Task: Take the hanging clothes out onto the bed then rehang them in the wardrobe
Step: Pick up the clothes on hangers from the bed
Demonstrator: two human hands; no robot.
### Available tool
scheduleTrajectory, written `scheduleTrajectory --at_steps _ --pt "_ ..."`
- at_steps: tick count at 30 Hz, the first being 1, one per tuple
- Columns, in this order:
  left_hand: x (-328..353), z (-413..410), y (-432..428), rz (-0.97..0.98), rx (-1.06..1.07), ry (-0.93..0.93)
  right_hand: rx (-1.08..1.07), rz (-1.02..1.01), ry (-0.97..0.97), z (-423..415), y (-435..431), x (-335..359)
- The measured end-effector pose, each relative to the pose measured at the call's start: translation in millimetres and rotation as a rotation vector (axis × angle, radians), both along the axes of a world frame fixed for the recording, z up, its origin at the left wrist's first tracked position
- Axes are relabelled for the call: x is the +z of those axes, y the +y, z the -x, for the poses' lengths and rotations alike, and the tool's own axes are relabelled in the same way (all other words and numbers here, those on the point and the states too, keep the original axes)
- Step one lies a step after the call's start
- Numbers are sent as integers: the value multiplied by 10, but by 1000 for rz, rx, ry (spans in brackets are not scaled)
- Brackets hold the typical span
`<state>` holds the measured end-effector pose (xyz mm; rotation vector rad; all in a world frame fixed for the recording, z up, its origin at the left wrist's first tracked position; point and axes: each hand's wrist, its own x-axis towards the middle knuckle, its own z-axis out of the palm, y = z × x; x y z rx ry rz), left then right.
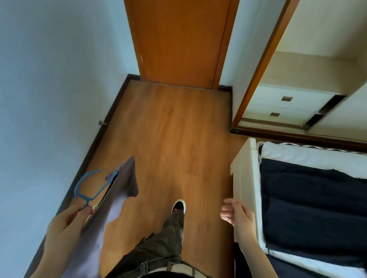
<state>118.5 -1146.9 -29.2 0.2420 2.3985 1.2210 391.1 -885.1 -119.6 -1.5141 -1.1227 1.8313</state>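
Blue hanger (89,188) with grey garment (105,209) pinched in left hand (66,224), left of bed (318,208). Right hand (236,212) swinging empty, fingers loosely curled. Risk: garment slipping off tilted hanger.

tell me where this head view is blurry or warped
Head view: wide-angle warp bends the orange wooden door and white wardrobe lines outward; the empty right hand is motion-blurred; the left hand's grip on the blue plastic hanger and grey garment looks soft; light is even, no glare.
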Motion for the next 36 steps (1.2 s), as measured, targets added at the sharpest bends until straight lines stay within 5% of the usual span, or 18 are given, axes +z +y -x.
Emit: scheduleTrajectory --at_steps 17,28,36 --pt "7 1310 5316 -36 -805 42 -578 19 -139 418 2815 109" --pt "200 1068 8203 -74 -1056 68 -720 -31 -118 456 5428 275" --pt "267 707 9849 -114 -1211 -118 -882 -41 -141 450 6606 316"
